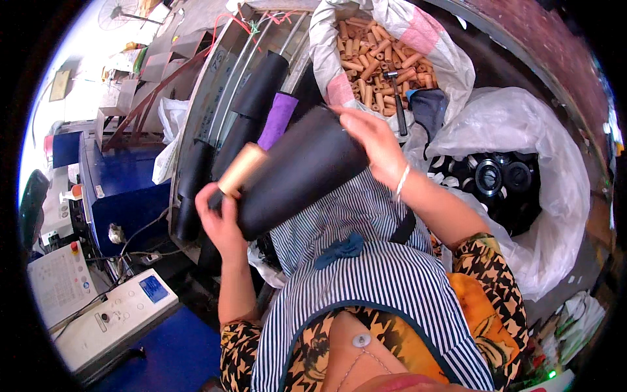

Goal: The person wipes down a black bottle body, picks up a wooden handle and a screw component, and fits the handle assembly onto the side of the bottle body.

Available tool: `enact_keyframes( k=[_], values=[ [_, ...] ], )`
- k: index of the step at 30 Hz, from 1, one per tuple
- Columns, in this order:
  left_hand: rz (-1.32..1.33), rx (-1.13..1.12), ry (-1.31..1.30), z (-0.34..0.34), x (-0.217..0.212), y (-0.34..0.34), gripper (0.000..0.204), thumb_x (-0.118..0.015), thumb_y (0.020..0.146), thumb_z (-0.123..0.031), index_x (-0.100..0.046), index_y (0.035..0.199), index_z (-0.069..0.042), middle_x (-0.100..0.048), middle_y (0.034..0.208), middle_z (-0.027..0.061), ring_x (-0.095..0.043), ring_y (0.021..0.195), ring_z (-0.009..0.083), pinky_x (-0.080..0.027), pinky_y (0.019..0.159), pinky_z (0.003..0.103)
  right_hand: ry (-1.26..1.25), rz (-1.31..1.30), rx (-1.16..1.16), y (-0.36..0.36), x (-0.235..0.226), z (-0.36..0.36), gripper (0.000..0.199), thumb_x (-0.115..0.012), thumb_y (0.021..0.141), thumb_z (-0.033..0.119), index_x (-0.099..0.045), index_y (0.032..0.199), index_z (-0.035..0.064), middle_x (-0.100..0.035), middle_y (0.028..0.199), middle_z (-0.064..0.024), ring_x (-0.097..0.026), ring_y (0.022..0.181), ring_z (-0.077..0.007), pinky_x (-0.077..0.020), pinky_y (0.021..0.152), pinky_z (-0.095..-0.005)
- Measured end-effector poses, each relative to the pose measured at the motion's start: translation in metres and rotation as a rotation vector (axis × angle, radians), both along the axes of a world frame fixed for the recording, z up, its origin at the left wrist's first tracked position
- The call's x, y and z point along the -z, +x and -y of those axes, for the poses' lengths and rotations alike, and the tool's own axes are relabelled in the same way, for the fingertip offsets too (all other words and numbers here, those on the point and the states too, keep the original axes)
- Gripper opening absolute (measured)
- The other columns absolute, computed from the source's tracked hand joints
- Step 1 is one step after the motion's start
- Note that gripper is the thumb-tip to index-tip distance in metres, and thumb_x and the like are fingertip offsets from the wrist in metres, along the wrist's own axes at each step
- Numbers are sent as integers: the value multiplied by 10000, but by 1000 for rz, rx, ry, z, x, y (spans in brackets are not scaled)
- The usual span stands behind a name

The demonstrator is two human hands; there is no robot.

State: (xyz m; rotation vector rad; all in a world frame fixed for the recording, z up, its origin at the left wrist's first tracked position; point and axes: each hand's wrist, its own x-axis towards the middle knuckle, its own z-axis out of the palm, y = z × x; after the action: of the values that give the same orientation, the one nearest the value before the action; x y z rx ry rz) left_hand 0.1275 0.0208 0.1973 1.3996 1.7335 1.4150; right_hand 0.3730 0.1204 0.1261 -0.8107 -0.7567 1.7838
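A large smooth black cylinder (304, 171) is held slantwise in front of my body. My right hand (375, 145) grips its upper right end, the fingers curled over the rim. My left hand (223, 215) is closed around the lower end of a short tan tube (243, 168), slightly blurred, beside the cylinder's lower left end. Whether the left fingers also touch the cylinder I cannot tell. Just beyond the tan tube lies a purple sleeve-like tube (278, 121), on the metal frame (225, 85) with several black rolls (260, 83).
Beyond the frame stands a white woven sack (450, 62) of tan tubes, a hammer (397, 104) lying on top. At right, a clear plastic bag (562, 215) holds round black parts (488, 176). A control panel (121, 313) and blue machine surfaces (173, 356) occupy the left.
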Motion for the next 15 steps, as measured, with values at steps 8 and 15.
enact_keyframes(
  k=[8,15],
  values=[
    [-579,-32,123,11,-25,6,279,-676,808,-42,-587,1069,-3,-634,947,103,-603,881,241,-454,889,356,194,107,18,18,21,26,416,-439,1023,277,-527,1305,-15,-612,1174,-125,-593,1065,-196,-436,956,-300],
    [131,-33,-210,8,10,12,242,-634,878,-60,-565,1106,-14,-602,898,78,-605,924,192,-478,845,312,532,433,59,44,23,30,438,-406,1037,280,-495,1345,-19,-549,979,-120,-540,941,-223,-398,912,-312]
  ],
)
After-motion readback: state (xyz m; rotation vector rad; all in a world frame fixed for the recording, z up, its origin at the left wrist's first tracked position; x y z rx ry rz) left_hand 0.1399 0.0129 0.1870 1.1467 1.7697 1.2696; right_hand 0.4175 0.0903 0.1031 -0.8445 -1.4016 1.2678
